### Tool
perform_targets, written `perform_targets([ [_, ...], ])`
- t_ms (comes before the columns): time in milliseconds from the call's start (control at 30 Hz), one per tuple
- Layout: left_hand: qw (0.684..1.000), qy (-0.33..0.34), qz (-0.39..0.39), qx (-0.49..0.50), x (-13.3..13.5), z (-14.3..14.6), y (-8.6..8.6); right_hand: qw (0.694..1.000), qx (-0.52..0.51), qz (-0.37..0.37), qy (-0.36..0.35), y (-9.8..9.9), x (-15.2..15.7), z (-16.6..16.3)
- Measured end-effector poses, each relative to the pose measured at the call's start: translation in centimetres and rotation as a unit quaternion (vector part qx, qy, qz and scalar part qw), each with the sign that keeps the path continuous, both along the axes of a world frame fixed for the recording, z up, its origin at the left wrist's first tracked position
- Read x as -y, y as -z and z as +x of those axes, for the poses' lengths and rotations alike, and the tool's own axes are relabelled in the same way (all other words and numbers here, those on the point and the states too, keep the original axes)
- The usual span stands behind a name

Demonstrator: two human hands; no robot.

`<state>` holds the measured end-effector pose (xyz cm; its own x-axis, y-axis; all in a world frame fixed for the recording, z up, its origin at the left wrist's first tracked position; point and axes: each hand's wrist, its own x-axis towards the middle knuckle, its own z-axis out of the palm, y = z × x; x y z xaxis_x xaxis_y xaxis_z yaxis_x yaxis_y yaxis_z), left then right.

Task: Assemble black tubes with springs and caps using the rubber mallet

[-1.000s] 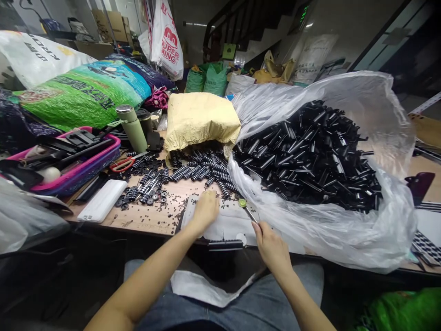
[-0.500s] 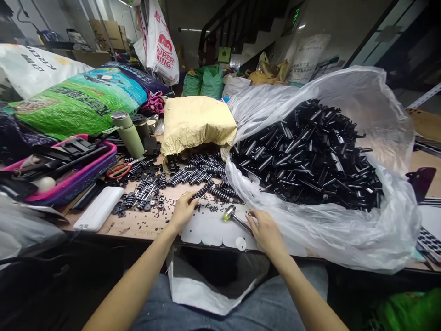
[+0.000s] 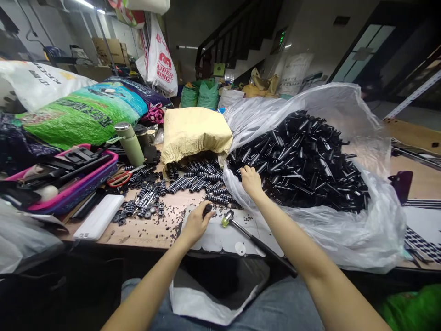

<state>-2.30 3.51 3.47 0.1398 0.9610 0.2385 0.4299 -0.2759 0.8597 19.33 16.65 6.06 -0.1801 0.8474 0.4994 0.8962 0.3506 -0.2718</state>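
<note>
In the head view, the right hand point(image 3: 251, 180) has left the hammer point(image 3: 258, 243), which now lies lower centre, and has reached the black parts point(image 3: 299, 161) right of centre; its fingers are half curled, I cannot tell if gripping. The left hand point(image 3: 196, 223), at centre, pinches a dark piece point(image 3: 207, 209), nearly closed. Hammering seems paused.

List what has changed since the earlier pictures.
The right hand released the hammer onto the white sheet and reached forward to the black parts. The left hand drew back from the striped rollers, holding a dark piece. The black strip no longer lies at the near edge. Yellow bag and green bottle stayed put.
</note>
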Motion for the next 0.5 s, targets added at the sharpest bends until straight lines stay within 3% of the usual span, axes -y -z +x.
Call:
perform_targets([
  [100,0.991,-0.009,-0.058,0.118,0.3,0.8,1.2,0.998,-0.012,0.034,-0.042,-0.8,-2.6,0.4],
  [200,0.961,-0.039,-0.156,0.226,0.3,0.2,1.2,0.993,-0.027,0.061,-0.101,-1.2,-2.3,0.0],
  [267,0.923,-0.046,-0.235,0.302,0.0,-0.4,0.6,0.986,-0.036,0.070,-0.147,-0.8,-0.1,-1.0],
  [400,0.836,-0.007,-0.336,0.434,-1.3,-0.9,-0.4,0.959,-0.047,0.049,-0.275,0.4,7.7,-3.2],
  [433,0.816,0.015,-0.357,0.454,-1.5,-0.8,-0.5,0.942,-0.076,0.023,-0.327,0.6,9.6,-3.5],
  [500,0.790,0.051,-0.379,0.479,-1.5,-0.3,-0.6,0.926,-0.147,-0.025,-0.347,0.9,12.6,-3.6],
])
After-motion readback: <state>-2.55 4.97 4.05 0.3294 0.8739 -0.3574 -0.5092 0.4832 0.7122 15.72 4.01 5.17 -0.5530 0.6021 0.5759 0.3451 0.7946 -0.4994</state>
